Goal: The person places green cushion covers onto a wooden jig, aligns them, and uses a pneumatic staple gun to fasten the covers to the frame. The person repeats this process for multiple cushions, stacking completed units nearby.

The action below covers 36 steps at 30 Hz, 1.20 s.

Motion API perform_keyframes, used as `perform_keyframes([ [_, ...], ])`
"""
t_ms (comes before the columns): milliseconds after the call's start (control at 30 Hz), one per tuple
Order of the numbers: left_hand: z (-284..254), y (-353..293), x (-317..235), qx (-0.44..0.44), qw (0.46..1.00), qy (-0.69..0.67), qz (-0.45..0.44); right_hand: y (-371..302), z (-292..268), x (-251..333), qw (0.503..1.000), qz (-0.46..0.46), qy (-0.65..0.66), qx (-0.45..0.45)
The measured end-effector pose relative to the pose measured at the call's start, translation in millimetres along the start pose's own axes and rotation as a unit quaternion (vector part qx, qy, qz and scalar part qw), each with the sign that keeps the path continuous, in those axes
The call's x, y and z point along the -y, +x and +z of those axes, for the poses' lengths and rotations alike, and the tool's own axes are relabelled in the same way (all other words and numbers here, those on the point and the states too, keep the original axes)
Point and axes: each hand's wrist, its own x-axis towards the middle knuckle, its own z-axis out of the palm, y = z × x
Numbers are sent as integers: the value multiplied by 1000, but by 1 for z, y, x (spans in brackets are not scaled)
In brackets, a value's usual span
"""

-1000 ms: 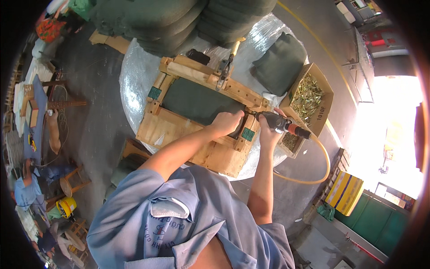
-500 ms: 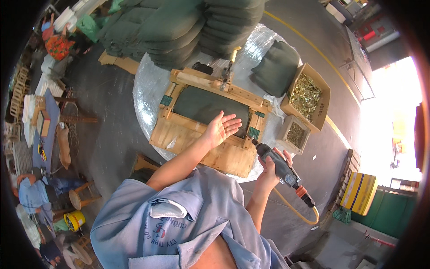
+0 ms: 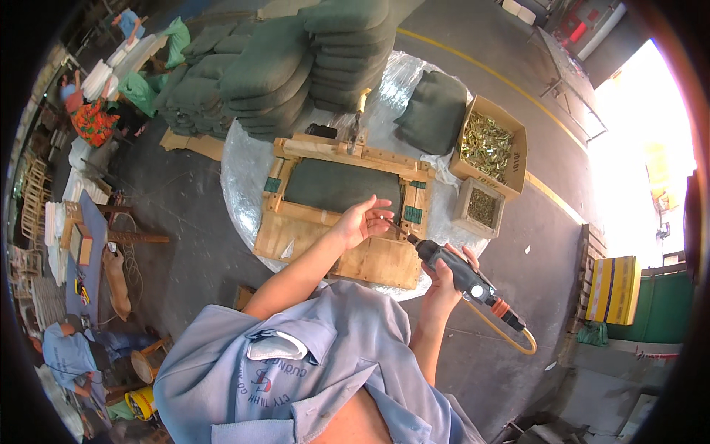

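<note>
My right hand (image 3: pixel 442 285) grips a black pneumatic screwdriver (image 3: pixel 460 278), its bit pointing up and left. A yellow-orange hose (image 3: pixel 510 344) curves from its back end. At the bit's tip is my left hand (image 3: pixel 361 222), its fingers curled; a small pale spot shows there, too small to name. Both hands are over the near right part of a wooden jig (image 3: pixel 333 255). Within its frame lies a dark green padded panel (image 3: pixel 340 185). A toggle clamp (image 3: pixel 357 126) with a yellowish handle stands at the jig's far side.
The jig rests on a round table covered in plastic wrap (image 3: pixel 240 174). Dark green cushions (image 3: pixel 270 78) are stacked behind, and another cushion (image 3: pixel 431 111) lies at right. A carton of brass-coloured hardware (image 3: pixel 484 148) and a small box of screws (image 3: pixel 482 207) stand beside it. Other people work at left.
My left hand has gone from spread fingers to curled ones at the bit's tip. The screwdriver has shifted slightly left, and the view has turned a little.
</note>
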Motion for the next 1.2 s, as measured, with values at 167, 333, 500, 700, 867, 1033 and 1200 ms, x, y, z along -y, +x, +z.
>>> perform_keyframes([
  [167,1,-11,7,44,996,-15,-77,-5,-10,1,1000,-13,24,-8],
  [333,-1,-8,16,39,998,-8,-58,-10,-16,1,1000,-13,26,-13],
  [500,3,-5,12,30,998,1,-54,-12,-18,2,999,-16,27,-28],
  [700,6,-10,12,52,996,-29,-67,-9,-16,1,999,-15,28,-37],
  [867,-12,-3,10,40,998,-37,-33,-4,-9,-2,998,-2,44,-36],
  [1033,-12,-3,-2,19,1000,-19,-12,2,-9,-10,999,-4,39,-21],
  [1200,-12,-4,-8,34,999,5,-27,4,-4,-11,999,2,34,-20],
])
